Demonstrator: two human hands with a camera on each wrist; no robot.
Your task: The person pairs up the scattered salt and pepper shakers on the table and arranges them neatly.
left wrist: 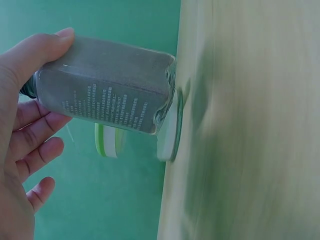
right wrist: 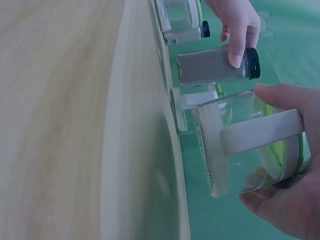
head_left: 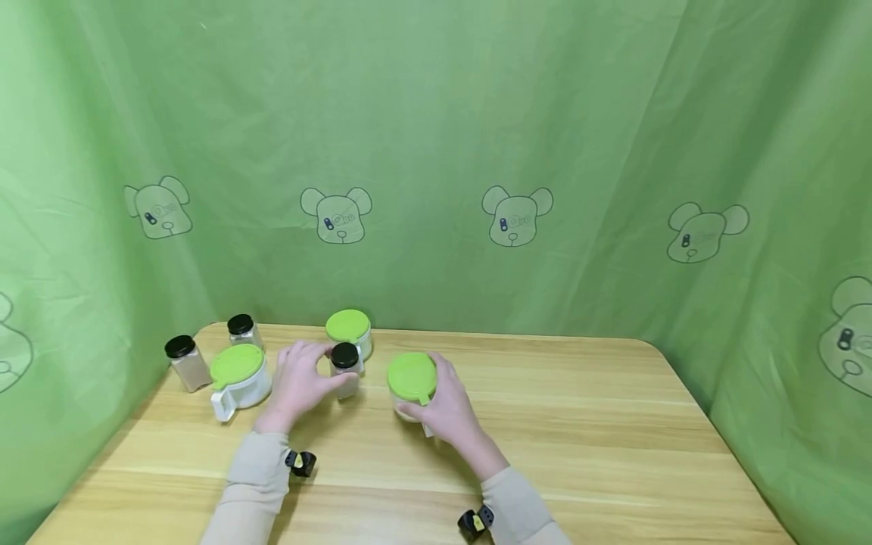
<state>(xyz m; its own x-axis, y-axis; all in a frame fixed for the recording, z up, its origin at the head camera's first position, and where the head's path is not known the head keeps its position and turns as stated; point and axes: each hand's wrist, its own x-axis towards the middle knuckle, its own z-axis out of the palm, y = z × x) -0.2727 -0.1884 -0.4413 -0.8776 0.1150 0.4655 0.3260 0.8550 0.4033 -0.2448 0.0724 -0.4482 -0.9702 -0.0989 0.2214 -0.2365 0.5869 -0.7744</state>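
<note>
My left hand (head_left: 298, 381) pinches a square glass jar (left wrist: 105, 82) with a black lid between thumb and fingers near its top; the other fingers are spread. Brownish-grey contents and printed white text show through its side. Its base hangs slightly above the tabletop. To the right, my right hand (head_left: 451, 405) grips a clear round seasoning pot (right wrist: 240, 165) with a green lid and white handle, thumb and fingers around its upper part. This pot holds a layer of white grains and is also slightly raised, its base tilted in the right wrist view.
Behind the held jar stands another green-lidded pot (head_left: 349, 325). Left of my left hand are a third green-lidded pot (head_left: 238, 366) and two black-lidded jars, one nearer (head_left: 190, 367) and one farther back (head_left: 244, 330). A green curtain (head_left: 436, 113) encloses the wooden table (head_left: 579, 424).
</note>
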